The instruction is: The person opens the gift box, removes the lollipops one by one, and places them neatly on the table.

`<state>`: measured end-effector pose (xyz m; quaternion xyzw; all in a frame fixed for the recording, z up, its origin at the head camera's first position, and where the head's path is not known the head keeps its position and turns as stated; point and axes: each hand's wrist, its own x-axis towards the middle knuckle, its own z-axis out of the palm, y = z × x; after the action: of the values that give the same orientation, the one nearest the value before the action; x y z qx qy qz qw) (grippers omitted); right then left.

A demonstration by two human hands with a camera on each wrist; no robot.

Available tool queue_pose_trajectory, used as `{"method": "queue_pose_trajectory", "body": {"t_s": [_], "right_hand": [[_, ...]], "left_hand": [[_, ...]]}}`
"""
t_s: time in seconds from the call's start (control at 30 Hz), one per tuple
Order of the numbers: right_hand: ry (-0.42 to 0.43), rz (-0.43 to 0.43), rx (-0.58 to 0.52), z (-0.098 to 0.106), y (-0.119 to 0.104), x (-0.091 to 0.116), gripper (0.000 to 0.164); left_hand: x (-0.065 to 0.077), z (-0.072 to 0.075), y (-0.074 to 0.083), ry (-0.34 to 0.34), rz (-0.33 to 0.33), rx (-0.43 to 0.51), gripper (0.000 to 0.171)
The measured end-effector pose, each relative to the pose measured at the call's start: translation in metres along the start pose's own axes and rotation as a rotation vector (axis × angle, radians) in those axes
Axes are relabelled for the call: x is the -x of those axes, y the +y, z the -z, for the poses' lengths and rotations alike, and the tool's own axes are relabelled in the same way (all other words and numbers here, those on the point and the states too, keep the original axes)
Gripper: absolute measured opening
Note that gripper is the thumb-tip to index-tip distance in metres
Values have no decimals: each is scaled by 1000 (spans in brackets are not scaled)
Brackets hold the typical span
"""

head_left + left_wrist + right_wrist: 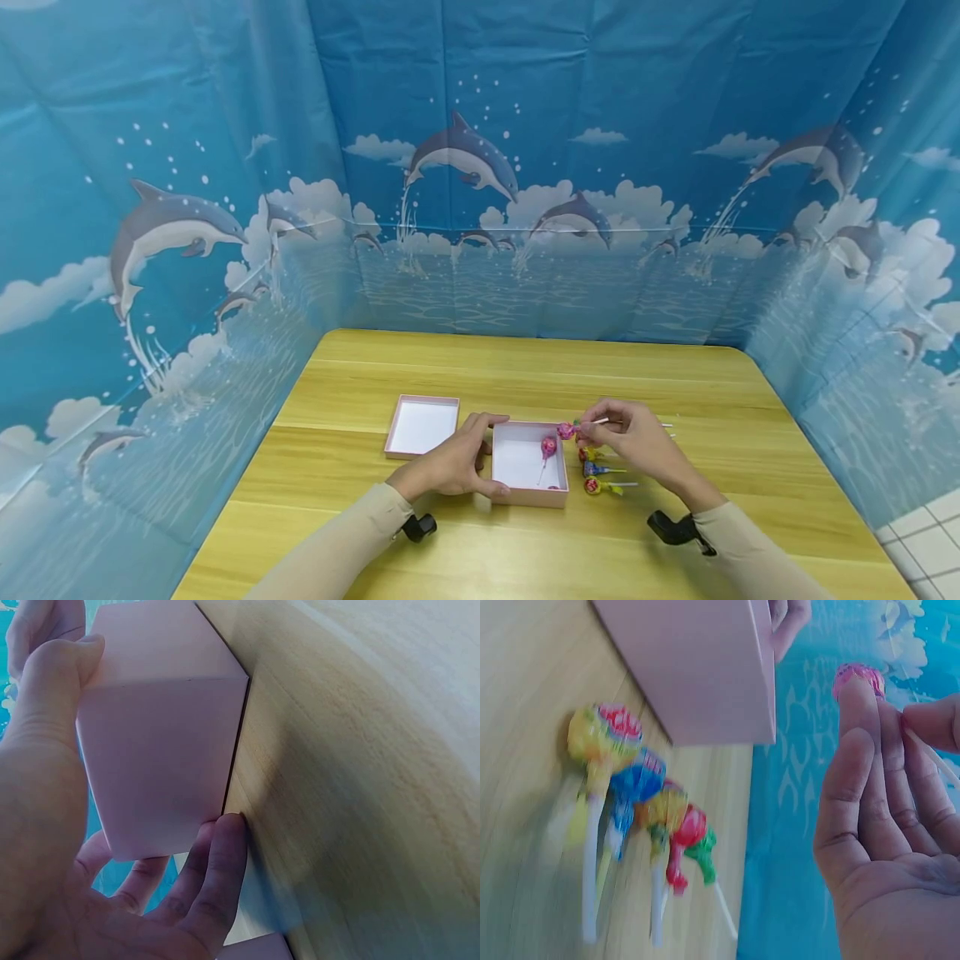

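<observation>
A square pink box [529, 497] with a white inside stands uncovered on the table. My left hand [452, 459] grips its left side, thumb at the near corner and fingers at the far one; the left wrist view shows the thumb on the pink wall [161, 757]. Between thumb and fingers, my right hand [636, 439] pinches the white stick of a pink lollipop [566, 431], its wrapped head [859, 679] at the box's right rim in the head view. Inside the box lies another pink lollipop [549, 447], stick toward the near side.
Right of the box several lollipops lie in a row, among them a yellow-and-red one [592, 485], a blue one [591, 468] and a red one [690, 825]. A shallow box lid [423, 427], white side up, lies left of the box. Dolphin-printed curtains [525, 283] surround the wooden table [360, 517].
</observation>
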<state>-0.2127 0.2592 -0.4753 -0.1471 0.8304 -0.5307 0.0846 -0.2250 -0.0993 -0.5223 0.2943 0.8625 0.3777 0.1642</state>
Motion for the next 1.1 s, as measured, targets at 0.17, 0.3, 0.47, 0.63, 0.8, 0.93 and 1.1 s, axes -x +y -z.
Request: {"method": "queue_pose_trajectory", "body": {"t_s": [0.17,0.3,0.47,0.63,0.8,0.93,1.1], "right_hand": [[-17,-5,16,13,5,5,25],[-53,-3,5,26,11,8,25],[-100,12,16,44,23,13,21],[-142,23,12,64,38,20,20],[-152,-2,58,87,54,28,20],[-176,-12,96,104,65,34,19],[-224,-13,123,117,78,37,18]], "left_hand": [[1,0,-1,-2,1,4,116],[1,0,-2,-2,-2,1,115],[0,-1,-4,1,-6,1,116],[0,-2,-4,2,-5,9,115],[1,-1,-2,-1,0,16,115],[1,-1,0,-3,1,19,115],[2,-1,-1,-3,4,27,115]]}}
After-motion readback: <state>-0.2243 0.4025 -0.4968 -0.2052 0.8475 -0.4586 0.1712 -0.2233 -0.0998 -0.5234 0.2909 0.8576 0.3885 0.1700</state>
